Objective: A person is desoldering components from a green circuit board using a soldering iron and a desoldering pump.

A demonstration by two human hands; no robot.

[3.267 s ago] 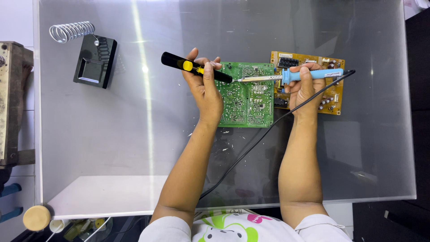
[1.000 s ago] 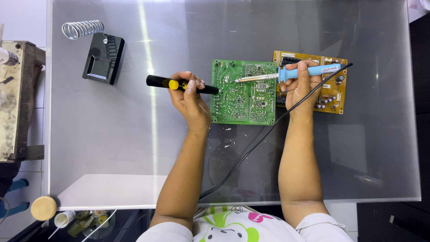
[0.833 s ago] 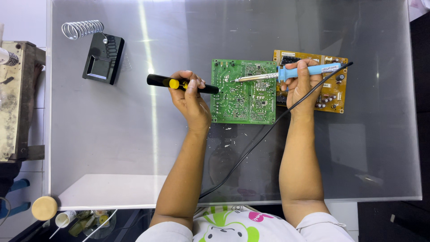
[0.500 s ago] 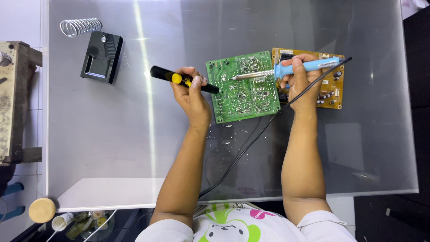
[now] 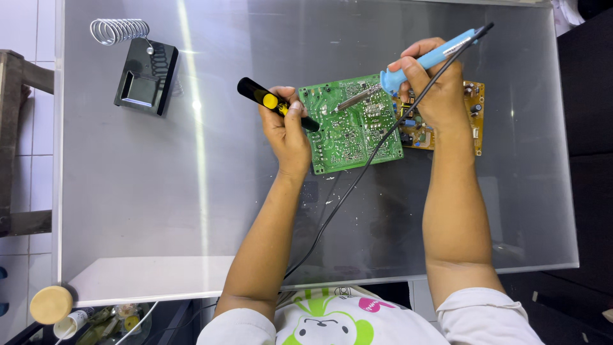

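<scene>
A green circuit board [image 5: 357, 131] lies tilted on the glass table [image 5: 159, 211], solder side up. My left hand [image 5: 286, 131] grips a black and yellow desoldering pump [image 5: 271, 102] whose tip rests at the board's left edge. My right hand [image 5: 434, 83] holds a blue-handled soldering iron [image 5: 421, 62]; its metal tip touches the upper middle of the green board. The iron's black cord [image 5: 357, 172] runs down across the board toward my body. A brown circuit board [image 5: 476, 108] lies partly under my right hand, just right of the green one.
A black soldering iron stand [image 5: 145, 83] with a coiled wire holder [image 5: 118, 29] sits at the table's far left. Small solder bits [image 5: 319, 191] dot the glass near my left wrist. A wooden bench [image 5: 19, 140] stands left of the table; small jars [image 5: 64, 313] lie below it.
The green board has turned counter-clockwise and sits more tilted. My right hand has lifted the iron's handle up and right, steeper. The pump has stayed at the board's left edge.
</scene>
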